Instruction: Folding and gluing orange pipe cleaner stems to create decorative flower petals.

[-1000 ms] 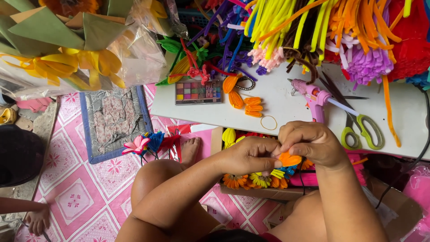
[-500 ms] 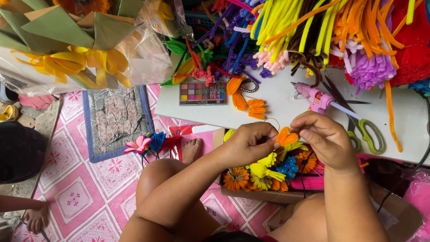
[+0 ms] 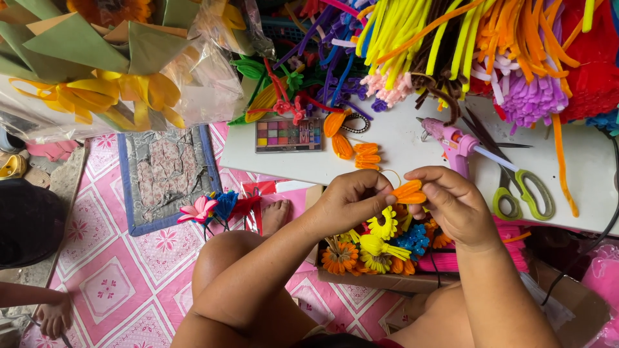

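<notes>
My left hand [image 3: 348,202] and my right hand [image 3: 451,205] meet over the front edge of a white table [image 3: 400,151]. Both pinch the same small orange pipe-cleaner petal piece [image 3: 409,192] between fingertips. Directly below them, a cardboard box [image 3: 387,281] on my lap holds several finished pipe-cleaner flowers [image 3: 380,240] in yellow, orange and blue. More orange petal pieces [image 3: 353,145] lie on the table just beyond my left hand.
A pink glue gun [image 3: 454,143], green-handled scissors [image 3: 519,187] and a colourful palette [image 3: 288,135] lie on the table. Bundles of pipe cleaners [image 3: 451,38] pile at its back. Wrapped bouquets [image 3: 109,71] lie at left. Pipe-cleaner flowers [image 3: 216,209] rest on the pink floor mat [image 3: 116,270]. Another person's foot [image 3: 55,316] is bottom left.
Both hands rose from over the box toward the table edge, still holding the orange piece. The flowers in the box are now uncovered.
</notes>
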